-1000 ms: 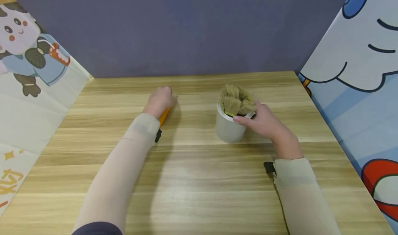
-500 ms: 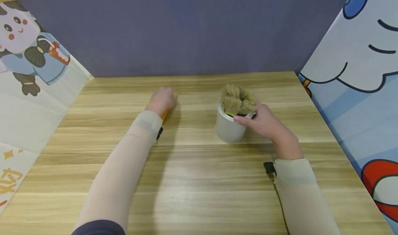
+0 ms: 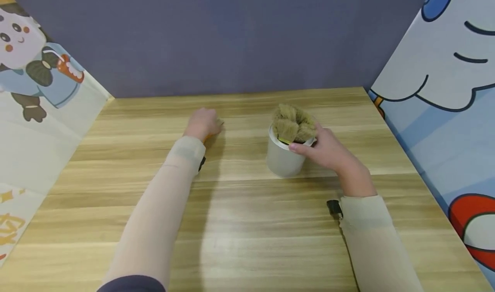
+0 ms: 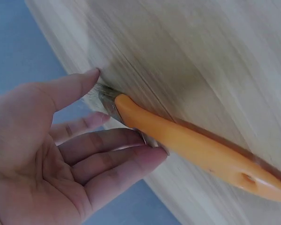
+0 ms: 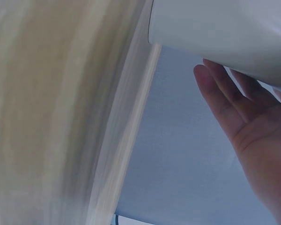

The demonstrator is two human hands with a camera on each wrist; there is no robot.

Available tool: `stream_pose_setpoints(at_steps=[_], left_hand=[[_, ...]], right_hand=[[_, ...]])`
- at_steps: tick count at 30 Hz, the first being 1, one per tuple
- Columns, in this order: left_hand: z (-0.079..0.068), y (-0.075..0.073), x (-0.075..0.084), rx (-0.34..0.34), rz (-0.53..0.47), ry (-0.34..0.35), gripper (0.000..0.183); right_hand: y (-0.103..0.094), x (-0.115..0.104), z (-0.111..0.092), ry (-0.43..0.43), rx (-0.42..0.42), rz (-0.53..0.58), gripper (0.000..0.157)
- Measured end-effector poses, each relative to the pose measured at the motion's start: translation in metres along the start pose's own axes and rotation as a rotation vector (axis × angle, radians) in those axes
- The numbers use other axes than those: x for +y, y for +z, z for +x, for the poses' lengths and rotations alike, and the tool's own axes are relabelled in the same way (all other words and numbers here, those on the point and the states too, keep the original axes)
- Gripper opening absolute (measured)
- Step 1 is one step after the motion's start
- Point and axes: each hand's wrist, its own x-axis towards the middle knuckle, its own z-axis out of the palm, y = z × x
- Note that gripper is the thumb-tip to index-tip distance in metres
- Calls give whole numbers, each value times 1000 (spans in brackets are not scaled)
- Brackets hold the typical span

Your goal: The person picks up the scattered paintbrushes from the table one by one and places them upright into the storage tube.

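My left hand holds a paintbrush by its metal ferrule at the left of the table. In the left wrist view the orange-handled paintbrush slants close along the wood. The thumb is beside the bristles, and the other fingers curl in from the opposite side. A white cylindrical pot stands upright right of the middle, with tan bristle heads of several brushes crowding its mouth. My right hand grips this pot, thumb across the front of the rim and fingers along its right outer side.
The wood-grain table runs back to a plain dark blue-grey wall. Cartoon-printed panels flank it, a left panel and a right panel. Both wrists carry light-coloured bands with small black clips.
My left hand and forearm have shifted slightly right, and less of the orange handle shows past the wrist. The right hand keeps its hold on the pot.
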Motion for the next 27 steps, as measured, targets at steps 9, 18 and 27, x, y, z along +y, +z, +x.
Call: stream_pose_setpoints(at_steps=[9,18,27], left_hand=[[1,3,8,13,3,-60,19],[-1,0,11,-32,-39,-84,19],[2,-1,11,-66,-47,-83,15]], right_hand=[[1,1,-1,-3,-3,9,102],[1,1,-1,8,-14,11,103],[1,2,0,8,-19,19,104]])
